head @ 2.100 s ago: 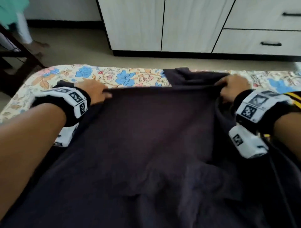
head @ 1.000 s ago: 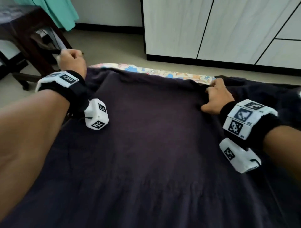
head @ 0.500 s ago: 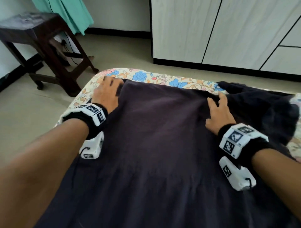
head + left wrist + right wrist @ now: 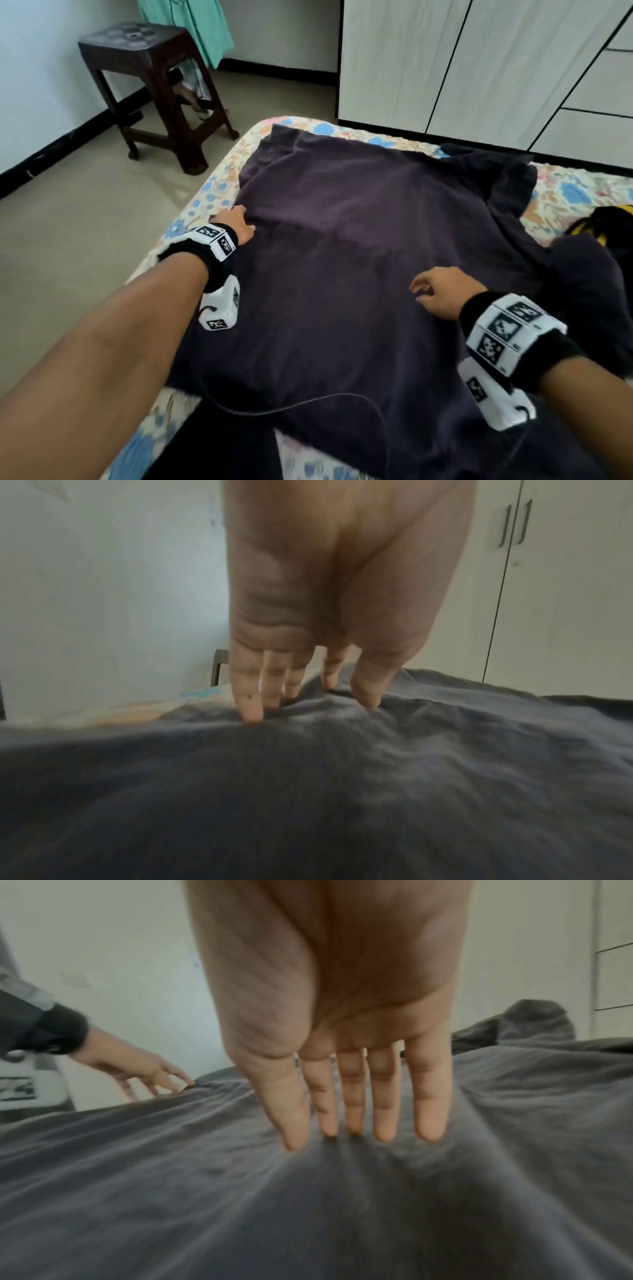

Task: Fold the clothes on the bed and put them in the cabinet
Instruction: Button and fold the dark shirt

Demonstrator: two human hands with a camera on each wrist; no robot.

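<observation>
A dark purple-grey garment [image 4: 342, 260] lies spread flat over the floral bed [image 4: 209, 192]. My left hand [image 4: 236, 222] rests at the garment's left edge, its straight fingers [image 4: 251, 696] pressing into the cloth [image 4: 308, 777]. My right hand [image 4: 435, 291] lies palm down on the middle right of the garment, fingers [image 4: 352, 1104] straight and together on the fabric [image 4: 308, 1204]. Neither hand holds anything. The left hand [image 4: 143, 1074] also shows at the left of the right wrist view. The pale cabinet [image 4: 479, 65] stands beyond the bed.
A dark wooden stool [image 4: 154, 85] stands on the floor left of the bed. More dark cloth [image 4: 496, 171] is bunched at the garment's far right, and a black and yellow item [image 4: 603, 219] lies at the right edge. A thin cable [image 4: 308, 401] crosses the near cloth.
Both hands have let go of the garment's far edge and slid back toward me over the cloth, now lying flat on it. The view has swung left and pulled back.
</observation>
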